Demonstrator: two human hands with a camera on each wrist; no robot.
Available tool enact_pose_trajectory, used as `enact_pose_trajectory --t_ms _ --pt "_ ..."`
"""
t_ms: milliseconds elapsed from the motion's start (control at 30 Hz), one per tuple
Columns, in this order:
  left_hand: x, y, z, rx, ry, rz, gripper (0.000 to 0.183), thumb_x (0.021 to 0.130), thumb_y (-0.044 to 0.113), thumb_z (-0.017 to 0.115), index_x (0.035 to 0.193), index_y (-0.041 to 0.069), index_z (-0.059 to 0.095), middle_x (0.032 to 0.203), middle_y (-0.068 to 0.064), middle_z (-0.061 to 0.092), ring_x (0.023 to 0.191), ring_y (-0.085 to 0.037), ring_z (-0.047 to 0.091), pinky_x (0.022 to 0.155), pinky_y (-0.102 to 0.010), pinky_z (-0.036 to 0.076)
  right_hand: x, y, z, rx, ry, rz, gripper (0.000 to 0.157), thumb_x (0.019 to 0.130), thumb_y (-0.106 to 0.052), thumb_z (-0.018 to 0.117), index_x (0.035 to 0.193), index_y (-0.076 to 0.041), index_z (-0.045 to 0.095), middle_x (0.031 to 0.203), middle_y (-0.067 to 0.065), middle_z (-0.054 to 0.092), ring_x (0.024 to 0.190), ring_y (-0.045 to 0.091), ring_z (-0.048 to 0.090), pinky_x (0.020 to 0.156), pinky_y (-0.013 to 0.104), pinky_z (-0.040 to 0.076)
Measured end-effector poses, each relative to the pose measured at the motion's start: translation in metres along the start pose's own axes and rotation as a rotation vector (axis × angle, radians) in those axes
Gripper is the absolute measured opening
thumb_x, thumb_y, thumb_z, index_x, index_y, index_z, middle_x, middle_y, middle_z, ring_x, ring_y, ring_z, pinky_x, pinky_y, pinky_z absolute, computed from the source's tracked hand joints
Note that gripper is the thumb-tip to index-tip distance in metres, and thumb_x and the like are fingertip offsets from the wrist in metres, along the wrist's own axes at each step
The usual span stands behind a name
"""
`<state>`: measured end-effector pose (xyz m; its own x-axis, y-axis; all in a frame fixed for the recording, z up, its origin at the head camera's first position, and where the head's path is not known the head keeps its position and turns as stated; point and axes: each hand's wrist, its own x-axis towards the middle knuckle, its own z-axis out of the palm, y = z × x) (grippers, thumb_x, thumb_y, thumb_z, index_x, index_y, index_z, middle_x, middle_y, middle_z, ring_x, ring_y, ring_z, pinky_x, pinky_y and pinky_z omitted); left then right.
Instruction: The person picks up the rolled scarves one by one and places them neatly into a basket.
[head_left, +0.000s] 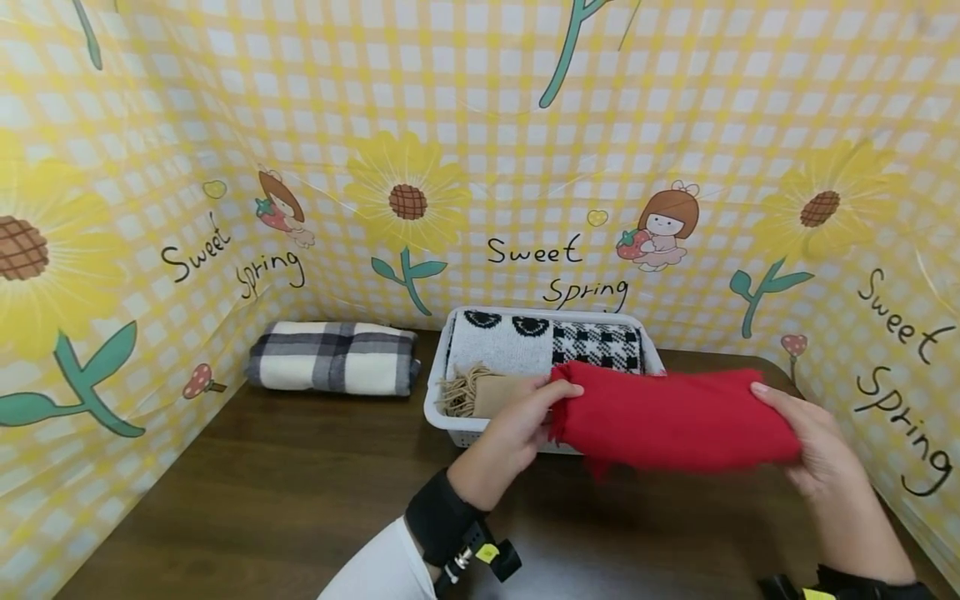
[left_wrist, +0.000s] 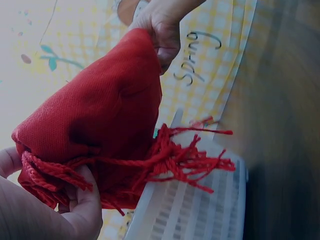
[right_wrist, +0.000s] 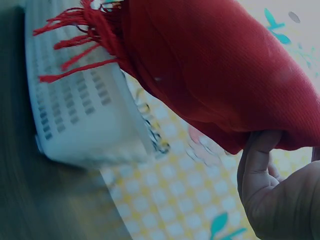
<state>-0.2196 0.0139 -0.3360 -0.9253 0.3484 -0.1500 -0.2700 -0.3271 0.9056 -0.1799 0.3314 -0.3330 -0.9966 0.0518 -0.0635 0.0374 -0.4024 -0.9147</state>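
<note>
A folded red scarf point(head_left: 675, 421) with fringed ends is held in the air between both hands, over the front right of a white plastic basket point(head_left: 437, 408). My left hand point(head_left: 517, 425) grips its left end, thumb on top; the fringe point(left_wrist: 185, 160) dangles beside the basket wall in the left wrist view. My right hand point(head_left: 813, 437) grips the right end, fingers point(right_wrist: 260, 160) curled at the lower edge. Inside the basket lie a white and black patterned folded cloth point(head_left: 498, 346) and a tan fringed one point(head_left: 495, 396), partly hidden by the left hand and the scarf.
Left of the basket, a folded black, grey and white checked cloth point(head_left: 333, 358) lies on the dark wooden table point(head_left: 300, 483). A yellow checked curtain point(head_left: 495, 167) with flowers and lettering encloses the table's back and sides.
</note>
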Motion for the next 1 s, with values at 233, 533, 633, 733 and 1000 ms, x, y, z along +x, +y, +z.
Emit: enact_pose_trajectory --t_ms 233,533,633,733,1000 --pt "-0.001 0.012 -0.031 0.003 0.073 0.036 0.042 0.088 0.016 0.067 0.124 -0.002 0.056 0.112 -0.011 0.063 0.096 -0.022 0.059 0.083 -0.032 0.052 0.017 0.011 0.035 -0.030 -0.025 0.029 0.023 0.096 -0.016 0.060 0.081 -0.013 0.077 0.074 0.000 0.071 0.064 0.012 0.069 0.058 0.027 0.057" --pt "-0.009 0.033 -0.061 0.028 0.148 0.054 0.042 0.091 0.018 0.064 0.127 0.001 0.053 0.120 -0.011 0.057 0.104 -0.025 0.055 0.082 -0.033 0.052 0.034 0.016 0.071 -0.061 -0.092 0.083 0.024 0.096 -0.020 0.061 0.079 -0.014 0.076 0.073 -0.001 0.070 0.065 0.011 0.068 0.062 0.026 0.057" --pt "-0.012 0.040 -0.072 0.039 0.165 0.069 0.041 0.091 0.018 0.062 0.128 0.000 0.052 0.121 -0.012 0.055 0.105 -0.025 0.054 0.081 -0.033 0.053 0.040 0.018 0.085 -0.039 -0.116 0.095 0.023 0.096 -0.018 0.062 0.079 -0.012 0.076 0.075 -0.001 0.070 0.067 0.011 0.068 0.063 0.026 0.057" --pt "-0.016 0.048 -0.081 0.069 0.190 0.084 0.040 0.092 0.017 0.061 0.127 -0.001 0.052 0.120 -0.012 0.055 0.103 -0.025 0.054 0.079 -0.033 0.052 0.046 0.021 0.099 -0.027 -0.133 0.101 0.023 0.096 -0.017 0.062 0.078 -0.010 0.075 0.074 0.000 0.070 0.066 0.011 0.068 0.064 0.025 0.057" --pt "-0.018 0.074 -0.097 0.174 0.207 0.159 0.041 0.093 0.017 0.060 0.128 -0.004 0.053 0.120 -0.013 0.057 0.100 -0.022 0.057 0.080 -0.030 0.052 0.065 0.021 0.125 -0.047 -0.136 0.073 0.022 0.095 -0.017 0.064 0.076 -0.010 0.072 0.081 -0.001 0.068 0.070 0.011 0.067 0.067 0.024 0.056"
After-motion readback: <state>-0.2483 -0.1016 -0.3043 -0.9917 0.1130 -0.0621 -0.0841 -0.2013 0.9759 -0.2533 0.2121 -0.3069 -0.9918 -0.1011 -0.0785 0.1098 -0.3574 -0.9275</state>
